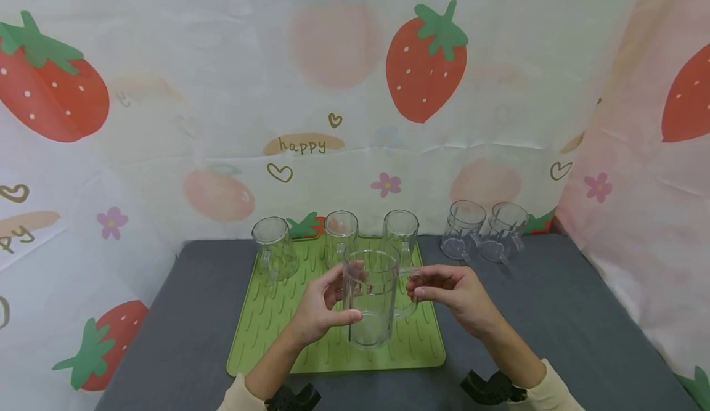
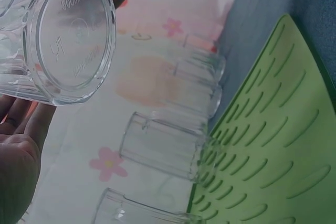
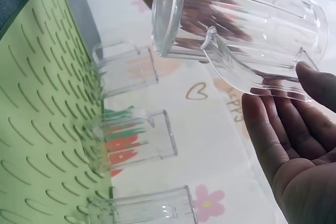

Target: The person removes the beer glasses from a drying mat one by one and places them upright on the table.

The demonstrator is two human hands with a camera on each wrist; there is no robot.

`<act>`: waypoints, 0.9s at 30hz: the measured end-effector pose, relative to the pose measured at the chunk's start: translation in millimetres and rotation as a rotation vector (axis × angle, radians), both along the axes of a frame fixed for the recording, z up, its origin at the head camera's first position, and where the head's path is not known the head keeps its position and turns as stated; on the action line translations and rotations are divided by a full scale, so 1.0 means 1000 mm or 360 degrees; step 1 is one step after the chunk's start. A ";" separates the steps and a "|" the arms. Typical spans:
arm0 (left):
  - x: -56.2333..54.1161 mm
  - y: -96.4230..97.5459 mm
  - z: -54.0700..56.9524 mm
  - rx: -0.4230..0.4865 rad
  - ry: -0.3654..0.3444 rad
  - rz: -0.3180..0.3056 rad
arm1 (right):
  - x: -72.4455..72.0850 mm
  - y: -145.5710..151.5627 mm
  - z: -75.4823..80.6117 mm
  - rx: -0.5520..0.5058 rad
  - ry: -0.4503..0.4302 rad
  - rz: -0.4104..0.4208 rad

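A clear, faceted plastic mug [image 1: 370,300] is held up above the green ribbed mat [image 1: 413,343], its rim upward. My left hand [image 1: 324,306] grips its body from the left side, thumb across the near face. On the other side, my right hand [image 1: 457,291] pinches the handle between thumb and fingers, as the right wrist view also shows. In the left wrist view the mug's base [image 2: 76,35] faces the camera, with "500ml" moulded into it. Some left fingers are hidden or seen only through the clear wall.
Three similar mugs stand along the mat's back part: left [image 1: 274,251], middle [image 1: 341,232] and right [image 1: 400,229]. Two more, one mug [image 1: 465,232] beside another [image 1: 503,235], stand on the grey tabletop [image 1: 532,312] at the back right. A strawberry-print curtain [image 1: 238,109] hangs behind.
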State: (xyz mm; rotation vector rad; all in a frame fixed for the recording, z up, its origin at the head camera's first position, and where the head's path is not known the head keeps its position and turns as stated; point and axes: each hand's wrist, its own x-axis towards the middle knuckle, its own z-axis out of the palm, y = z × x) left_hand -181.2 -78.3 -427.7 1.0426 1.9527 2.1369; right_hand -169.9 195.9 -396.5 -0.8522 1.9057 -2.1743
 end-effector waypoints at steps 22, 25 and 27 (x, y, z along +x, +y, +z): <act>-0.005 -0.006 0.001 -0.0140 -0.0044 -0.0101 | 0.000 -0.003 0.001 0.0191 -0.0058 -0.0238; -0.005 -0.006 0.001 -0.0166 -0.0041 -0.0098 | 0.001 -0.002 0.003 0.0192 -0.0052 -0.0262; -0.005 -0.006 -0.001 -0.0158 -0.0044 -0.0096 | 0.001 0.000 0.003 0.0192 -0.0043 -0.0276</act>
